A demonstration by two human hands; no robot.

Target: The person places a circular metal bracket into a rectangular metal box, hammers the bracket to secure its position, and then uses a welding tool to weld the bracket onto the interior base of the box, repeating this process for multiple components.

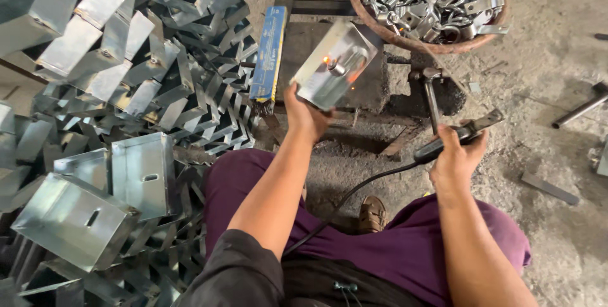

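My left hand (306,112) grips the lower edge of a shiny sheet-metal box piece (335,65), tilted up over a dark metal work block (373,88). A small fitting on the piece glows orange with sparks. My right hand (457,155) is shut on a black welding electrode holder (453,137), held to the right of the block, away from the piece. Its black cable (354,191) runs down across my purple-trousered lap.
A big heap of folded galvanised box parts (120,110) fills the left. A blue electrode pack (269,53) lies beside the block. A round basket (500,31) of metal rings and clasps stands at top right. A hammer (430,95) and bars (579,110) lie on the gritty floor.
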